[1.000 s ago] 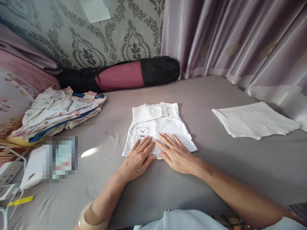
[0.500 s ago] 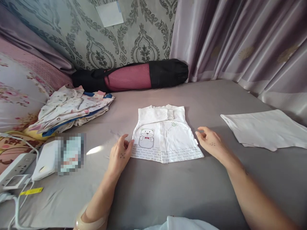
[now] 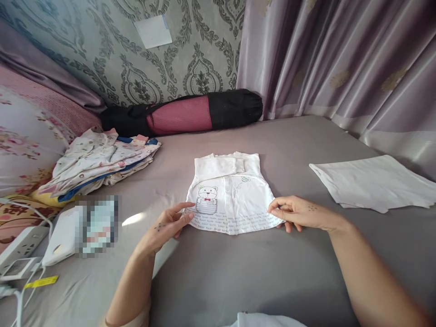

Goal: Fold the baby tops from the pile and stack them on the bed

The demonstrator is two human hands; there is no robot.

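White cotton shirt printed with a bear (image 3: 245, 200): lies flat between left hand (image 3: 161, 228) and right hand (image 3: 303, 210), now touched at both lower side edges, no longer apart from either. Half-curled on the left, impossible to tell if gripping; nearly closed on the right, apparently pinching fabric. Suggests handling by the edges.

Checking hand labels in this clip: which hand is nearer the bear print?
Left. The left hand is just left of the bear print; the right hand is farther, across the white shirt at its right edge.
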